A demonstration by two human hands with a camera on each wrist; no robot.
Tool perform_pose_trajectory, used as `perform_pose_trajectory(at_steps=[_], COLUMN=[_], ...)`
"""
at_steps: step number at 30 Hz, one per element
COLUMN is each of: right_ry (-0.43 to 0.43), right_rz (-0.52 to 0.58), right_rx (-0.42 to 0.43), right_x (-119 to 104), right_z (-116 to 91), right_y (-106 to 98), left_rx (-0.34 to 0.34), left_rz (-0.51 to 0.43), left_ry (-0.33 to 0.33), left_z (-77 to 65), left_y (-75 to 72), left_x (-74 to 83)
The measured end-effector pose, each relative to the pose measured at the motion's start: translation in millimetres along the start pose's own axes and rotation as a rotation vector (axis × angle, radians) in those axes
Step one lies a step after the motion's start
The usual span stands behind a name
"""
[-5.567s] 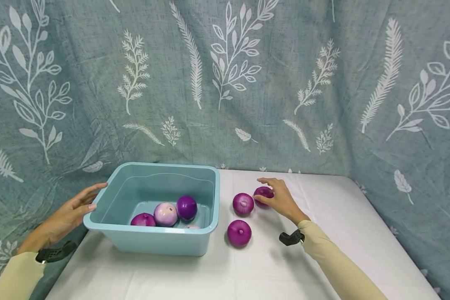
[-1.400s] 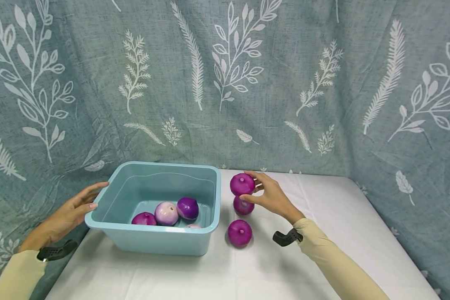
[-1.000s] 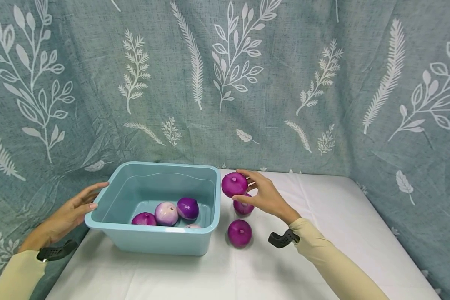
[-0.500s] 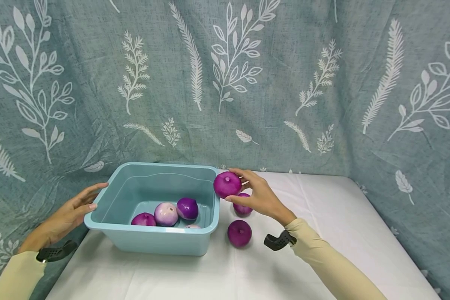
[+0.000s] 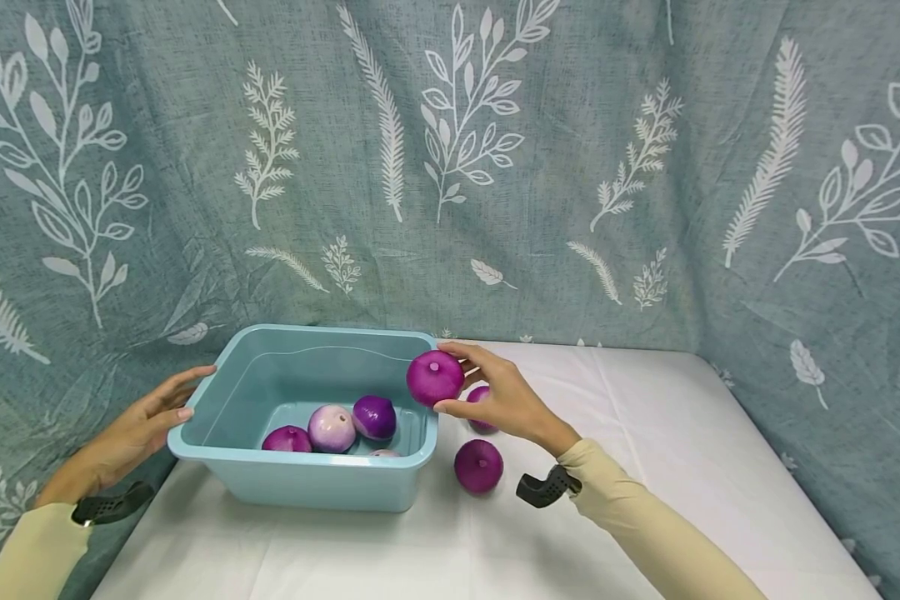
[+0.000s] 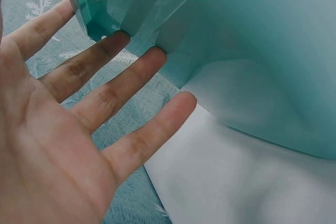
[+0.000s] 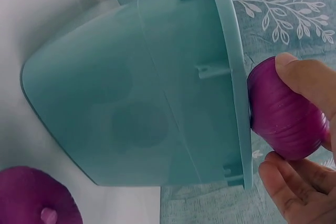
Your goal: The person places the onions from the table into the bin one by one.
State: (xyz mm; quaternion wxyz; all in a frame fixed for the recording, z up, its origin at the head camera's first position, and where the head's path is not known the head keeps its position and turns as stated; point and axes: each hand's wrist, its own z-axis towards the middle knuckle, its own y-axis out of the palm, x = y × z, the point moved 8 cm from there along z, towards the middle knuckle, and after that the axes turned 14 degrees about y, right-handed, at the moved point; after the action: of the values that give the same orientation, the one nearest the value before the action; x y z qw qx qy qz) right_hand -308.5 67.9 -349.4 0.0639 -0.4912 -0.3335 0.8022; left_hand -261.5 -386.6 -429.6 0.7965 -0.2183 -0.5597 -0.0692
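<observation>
My right hand (image 5: 510, 404) grips a red onion (image 5: 433, 379) between thumb and fingers, up over the right rim of a light blue plastic bin (image 5: 300, 485). In the right wrist view this onion (image 7: 286, 111) is level with the bin's edge. At the bin's left end, my left hand (image 5: 131, 429) touches the rim. Its fingers (image 6: 118, 95) reach fairly straight along the outer wall in the left wrist view. Inside lie a magenta onion (image 5: 287, 438), a pale onion (image 5: 332, 428) and a dark purple onion (image 5: 375, 417); the front wall mostly hides another pale one (image 5: 384, 453).
Right of the bin, one red onion (image 5: 478, 467) rests on the white-covered table (image 5: 682, 467). Behind it is another onion (image 5: 482, 410), partly covered by my right hand. A patterned teal cloth (image 5: 540, 192) hangs along the back and sides.
My right hand has picked up the far onion from the table and carried it leftward to above the bin's right rim. The left hand has stayed at the bin's left end.
</observation>
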Motion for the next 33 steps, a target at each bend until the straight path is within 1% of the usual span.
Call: perform_pose_trajectory(at_steps=[3,8,12,15,17,21,25,29,33], right_ry=[-0.007,0.011,-0.016,-0.038,-0.036,-0.018,0.004,0.103,0.188], right_rz=[-0.004,-0.008,-0.017,-0.024,-0.027,-0.036,-0.096,-0.177,-0.235], right_rx=[-0.016,-0.063,-0.097,-0.092,-0.072,-0.028,0.011,0.032,0.029], right_x=[-3,-5,-6,-4,1,17,41,74,106], right_z=[0,-1,-3,-4,-5,-5,-5,-7,-10], right_y=[4,10,15,14,11,2,-7,-14,-16], left_rx=[0.001,0.0,-0.01,-0.011,-0.01,-0.007,-0.008,0.0,0.003], left_rz=[0.003,0.001,-0.011,-0.018,-0.017,-0.013,-0.005,-0.003,0.0], left_ry=[-0.003,0.004,0.019,0.025,0.026,0.026,0.026,0.023,0.022], left_z=[-0.1,-0.9,-1.1,-0.7,-0.4,0.0,-0.4,-0.4,-0.4], left_y=[0.3,0.7,1.1,1.0,0.7,0.3,0.3,-0.6,-0.6], left_x=[0.1,0.0,-0.4,-0.2,0.3,1.5,1.4,0.2,-0.6])
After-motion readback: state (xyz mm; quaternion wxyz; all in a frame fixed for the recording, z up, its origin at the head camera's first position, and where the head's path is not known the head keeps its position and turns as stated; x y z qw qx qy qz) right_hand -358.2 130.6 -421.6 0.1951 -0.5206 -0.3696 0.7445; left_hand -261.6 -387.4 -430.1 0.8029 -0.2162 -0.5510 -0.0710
